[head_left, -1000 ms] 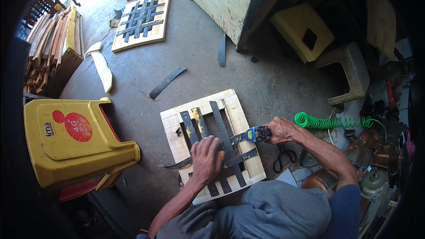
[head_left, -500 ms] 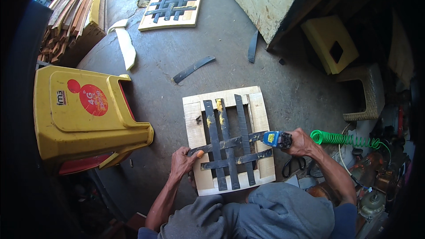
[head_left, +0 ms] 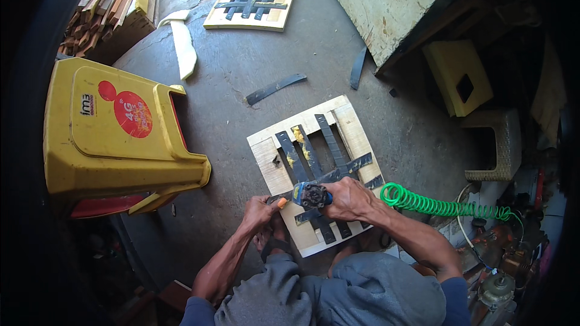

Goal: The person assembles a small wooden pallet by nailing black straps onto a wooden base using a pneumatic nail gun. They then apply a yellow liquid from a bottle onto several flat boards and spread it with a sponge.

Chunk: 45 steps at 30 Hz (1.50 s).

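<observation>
A pale wooden frame (head_left: 357,136) with black rubber straps woven across its opening lies tilted before my knees. My right hand (head_left: 353,200) is wrapped round a blue and black air staple gun (head_left: 312,195), its head over the frame's left rail. At that same edge my left hand (head_left: 260,212), with an orange covering on a fingertip, pinches the end of a crosswise black rubber strap (head_left: 360,163). The gun and right hand hide part of the weave. A coiled green air hose (head_left: 435,205) runs from beside my right wrist to the right.
A yellow plastic stool (head_left: 115,139) lies at left, with stacked wood strips (head_left: 115,9) behind. A second woven frame (head_left: 217,21) lies at the far side. Loose rubber strips (head_left: 277,89) and a white strip (head_left: 183,48) are on the floor. A wooden box (head_left: 386,12) stands far right.
My right hand has carried the staple gun from the frame's right rail to its left rail. The frame has turned counterclockwise. My left hand still grips the strap end, and the hose has stretched leftward.
</observation>
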{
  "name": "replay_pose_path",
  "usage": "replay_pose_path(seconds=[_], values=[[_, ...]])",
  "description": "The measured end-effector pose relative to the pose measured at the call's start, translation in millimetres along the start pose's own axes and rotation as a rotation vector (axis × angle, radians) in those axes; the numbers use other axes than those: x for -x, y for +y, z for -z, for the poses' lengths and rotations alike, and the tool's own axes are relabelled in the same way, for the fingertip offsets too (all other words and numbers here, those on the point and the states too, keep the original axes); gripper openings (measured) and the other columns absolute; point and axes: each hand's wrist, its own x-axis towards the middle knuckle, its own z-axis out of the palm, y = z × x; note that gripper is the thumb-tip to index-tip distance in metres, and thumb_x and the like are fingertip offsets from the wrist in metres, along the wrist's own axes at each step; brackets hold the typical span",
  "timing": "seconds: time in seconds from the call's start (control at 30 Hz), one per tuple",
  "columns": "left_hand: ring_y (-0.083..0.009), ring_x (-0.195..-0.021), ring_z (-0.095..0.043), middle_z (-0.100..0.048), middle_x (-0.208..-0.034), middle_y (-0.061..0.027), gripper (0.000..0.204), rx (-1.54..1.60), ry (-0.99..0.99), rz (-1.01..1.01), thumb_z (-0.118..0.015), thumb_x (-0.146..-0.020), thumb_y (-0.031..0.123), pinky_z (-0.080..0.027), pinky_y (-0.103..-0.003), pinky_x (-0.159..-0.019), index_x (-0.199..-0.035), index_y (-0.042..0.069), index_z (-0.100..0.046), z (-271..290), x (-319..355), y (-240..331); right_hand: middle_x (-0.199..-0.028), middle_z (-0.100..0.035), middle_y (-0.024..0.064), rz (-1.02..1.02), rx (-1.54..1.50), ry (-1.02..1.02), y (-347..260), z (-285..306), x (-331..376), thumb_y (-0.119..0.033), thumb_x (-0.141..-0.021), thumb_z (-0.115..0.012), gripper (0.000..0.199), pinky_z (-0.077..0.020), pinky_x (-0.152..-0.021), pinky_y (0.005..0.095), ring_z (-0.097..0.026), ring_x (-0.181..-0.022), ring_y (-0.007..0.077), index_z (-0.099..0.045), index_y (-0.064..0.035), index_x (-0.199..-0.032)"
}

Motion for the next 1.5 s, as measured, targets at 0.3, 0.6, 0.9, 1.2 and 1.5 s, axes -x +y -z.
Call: replay_pose_path(seconds=[0.3, 0.6, 0.9, 1.2, 1.5], values=[[-0.02, -0.076, -0.072, -0.077, -0.083, -0.0132, 0.053, -0.116, 0.155, 0.043, -0.078, -0.085, 0.055, -0.055, -0.039, -0.069, -0.099, 0.003, -0.079, -15, 24, 35, -0.077, -0.069, 0.027, -0.01, 0.189, -0.04, 2, -6, -27, -0.025, -0.075, -0.065, 0.034, -0.0588, -0.072, 0.0529, -0.071, -0.076, 0.0457, -0.073, -0.012, -0.106], [-0.017, -0.067, -0.064, -0.072, -0.074, -0.01, 0.044, 0.063, 0.547, -0.139, -0.076, -0.088, 0.043, -0.05, -0.039, -0.062, -0.097, 0.0, -0.077, -27, 6, 46, -0.075, -0.069, 0.0233, 0.106, 0.203, 0.093, 22, -5, -50, -0.023, -0.079, -0.069, 0.03, -0.0565, -0.067, 0.0518, -0.069, -0.074, 0.0446, -0.071, -0.0129, -0.108], [-0.016, -0.076, -0.071, -0.078, -0.088, -0.0157, 0.057, 0.002, 0.513, -0.161, -0.08, -0.088, 0.037, -0.055, -0.034, -0.068, -0.121, -0.007, -0.071, 12, -33, 98, -0.079, -0.07, 0.0225, 0.16, 0.266, 0.155, 16, 35, -95, -0.029, -0.082, -0.068, 0.03, -0.0565, -0.068, 0.0518, -0.07, -0.075, 0.0444, -0.073, -0.0169, -0.109], [-0.0081, -0.058, -0.056, -0.068, -0.065, -0.0049, 0.036, -0.038, 0.412, -0.193, -0.082, -0.087, 0.035, -0.044, -0.035, -0.053, -0.108, 0.006, -0.079, 25, -86, 124, -0.078, -0.07, 0.0228, 0.174, 0.227, 0.128, 36, 82, -154, -0.027, -0.08, -0.068, 0.028, -0.0581, -0.069, 0.05, -0.07, -0.075, 0.0438, -0.074, -0.0148, -0.105], [-0.0098, -0.063, -0.064, -0.074, -0.072, -0.0088, 0.035, -0.049, 0.39, -0.228, -0.082, -0.087, 0.035, -0.049, -0.035, -0.058, -0.108, 0.007, -0.079, 32, -97, 120, -0.077, -0.069, 0.0274, 0.141, 0.365, -0.019, 33, 86, -177, -0.032, -0.078, -0.069, 0.035, -0.0588, -0.072, 0.0507, -0.072, -0.079, 0.0442, -0.074, -0.0086, -0.104]])
